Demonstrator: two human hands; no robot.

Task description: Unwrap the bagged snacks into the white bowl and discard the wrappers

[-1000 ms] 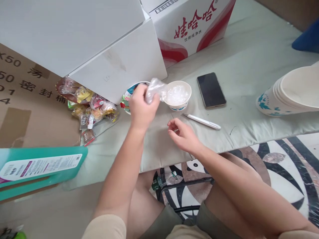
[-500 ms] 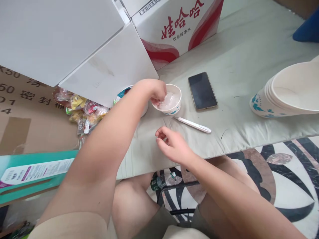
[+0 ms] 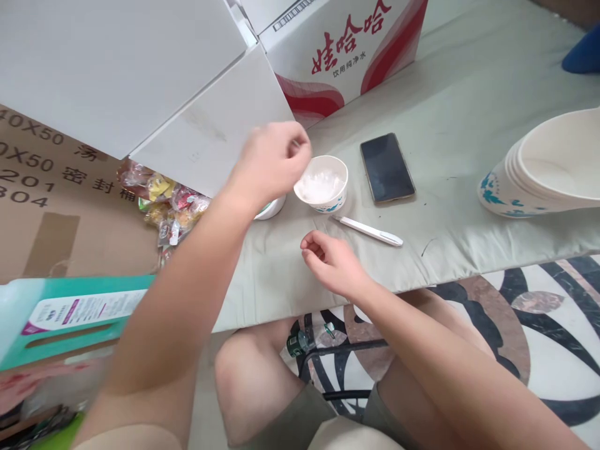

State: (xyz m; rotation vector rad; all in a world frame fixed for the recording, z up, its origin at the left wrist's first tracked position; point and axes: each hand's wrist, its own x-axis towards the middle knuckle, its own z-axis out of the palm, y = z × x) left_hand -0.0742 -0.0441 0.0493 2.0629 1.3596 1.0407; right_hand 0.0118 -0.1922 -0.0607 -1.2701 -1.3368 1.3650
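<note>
My left hand [image 3: 276,159] is raised just left of and above a paper cup [image 3: 335,204]. Its fingers are curled together in a slightly blurred pinch. Whatever lies in that pinch, if anything, is hidden. The cup is white with a blue leaf print, and a whitish, translucent filling [image 3: 321,185] shows inside. Near the table's front edge, my right hand [image 3: 335,262] rests with fingers loosely curled in and thumb close to them; nothing shows in it. A white utility knife [image 3: 370,231] lies between that hand and the cup. Partly behind my left wrist stands another white tub [image 3: 272,209].
A black phone [image 3: 387,167] lies right of the cup. Farther right, stacked paper tubs [image 3: 510,178] lie tilted. Behind stand a red-and-white water carton [image 3: 347,59] and white boxes [image 3: 206,125]. Wrapped snacks [image 3: 175,206] and a green-labelled container [image 3: 79,312] are at left.
My left hand has come up out of the paper cup and moved left, uncovering the filling. My right hand has curled slightly more. The view has shifted a little.
</note>
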